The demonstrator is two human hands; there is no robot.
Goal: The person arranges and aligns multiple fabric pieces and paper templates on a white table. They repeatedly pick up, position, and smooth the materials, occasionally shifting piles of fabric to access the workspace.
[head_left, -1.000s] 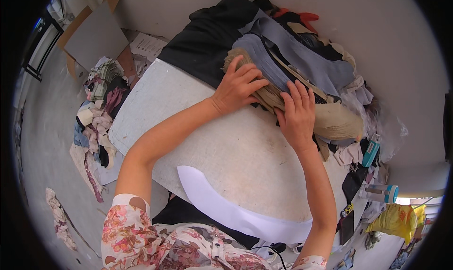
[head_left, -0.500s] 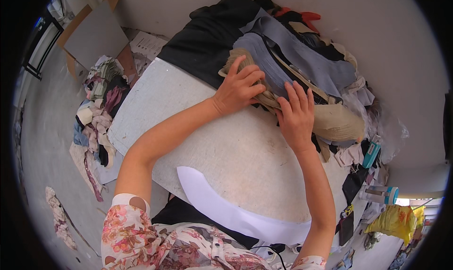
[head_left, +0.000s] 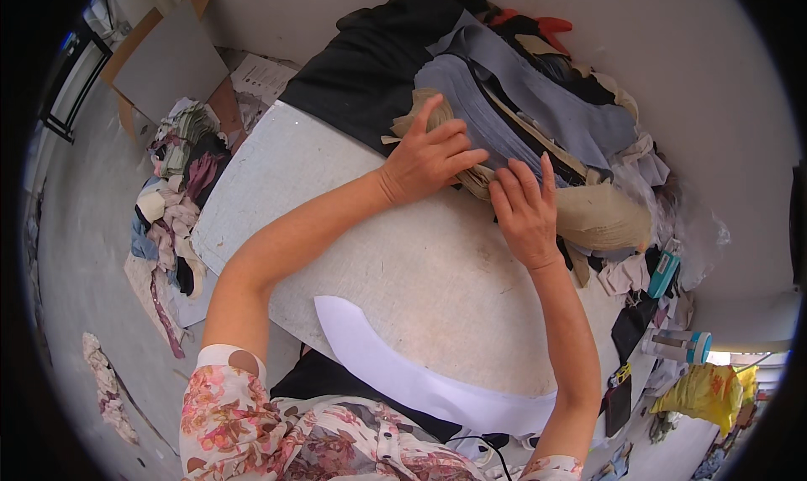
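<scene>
A bundle of layered khaki fabric pieces lies along the near edge of a cloth pile on the table. Over its left part is my left hand, index finger raised and the other fingers bent at the fabric's edge; its thumb is mostly hidden. My right hand grips the middle of the same bundle with bent fingertips, its index finger pointing up. Just behind the hands lie stacked blue-grey fabric pieces, with black and cream strips between layers. A curved white piece rests on the table's near side.
Black cloth covers the table's far left corner. At the right edge are a teal box, a clear cup and a dark phone-like slab. Fabric scraps and a cardboard box stand left.
My left hand's index finger has lifted and its other fingers have shifted slightly right. My right hand has moved a little left along the khaki fabric, its fingers more bent.
</scene>
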